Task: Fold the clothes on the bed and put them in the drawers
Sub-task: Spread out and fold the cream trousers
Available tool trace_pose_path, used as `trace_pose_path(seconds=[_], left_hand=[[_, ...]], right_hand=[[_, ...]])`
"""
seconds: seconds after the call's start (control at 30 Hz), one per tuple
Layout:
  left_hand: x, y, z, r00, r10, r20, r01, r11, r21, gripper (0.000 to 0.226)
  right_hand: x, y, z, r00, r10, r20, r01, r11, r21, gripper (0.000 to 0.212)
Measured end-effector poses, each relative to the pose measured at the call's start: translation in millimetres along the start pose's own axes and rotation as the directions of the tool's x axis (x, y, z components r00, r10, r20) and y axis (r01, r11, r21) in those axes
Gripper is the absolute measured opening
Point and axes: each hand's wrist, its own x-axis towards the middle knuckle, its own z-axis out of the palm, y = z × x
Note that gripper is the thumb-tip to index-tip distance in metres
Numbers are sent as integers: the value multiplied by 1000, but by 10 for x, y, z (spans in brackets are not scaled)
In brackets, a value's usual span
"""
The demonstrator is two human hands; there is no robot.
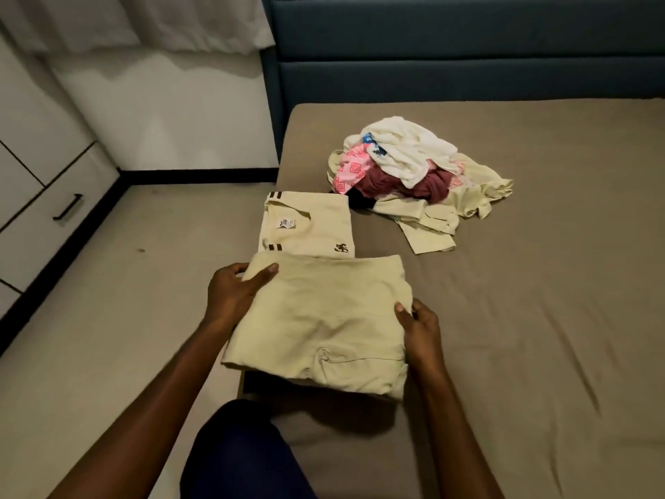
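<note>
While the left hand (234, 289) pinches its far left corner and the right hand (419, 329) grips its right edge, the folded cream garment (320, 325) lies at the bed's (539, 318) near edge.

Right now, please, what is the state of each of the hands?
Left hand: grips the far left corner of the folded cream garment.
Right hand: grips the garment's right edge.
</note>
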Motion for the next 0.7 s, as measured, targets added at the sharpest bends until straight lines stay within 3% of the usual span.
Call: trace_pose_path(seconds=[0.13, 0.27, 0.37, 0.43, 0.5, 0.53, 0.6, 0.7], left_hand=[[262, -484, 101, 996, -93, -8, 93, 989, 119, 37], [174, -837, 232, 992, -121, -35, 124, 984, 127, 64], [174, -840, 230, 995, -91, -46, 99, 962, 253, 77], [168, -753, 227, 994, 12, -108, 40, 885, 464, 74], [107, -633, 283, 967, 194, -168, -56, 797, 601, 68], [57, -569, 338, 946, 290, -149, -135, 765, 630, 65], [-16, -529, 507, 916, 400, 14, -297, 655, 695, 68], [-37, -641, 784, 926, 320, 200, -353, 547, 759, 78]], right_hand=[[213, 277, 217, 998, 57, 12, -55, 984, -170, 21], [343, 370, 147, 999, 46, 29, -37, 964, -262, 24], [328, 331, 150, 998, 35, 42, -18, 935, -354, 31], [294, 233, 172, 998, -53, 12, 47, 717, -696, 37], [211, 74, 288, 977, -214, -16, 86, 458, -885, 51], [151, -6, 379, 956, -294, 12, 137, 410, -901, 60], [115, -52, 568, 920, -351, 174, 299, 341, -891, 70], [233, 154, 738, 882, -301, 364, 447, 285, -848, 71]])
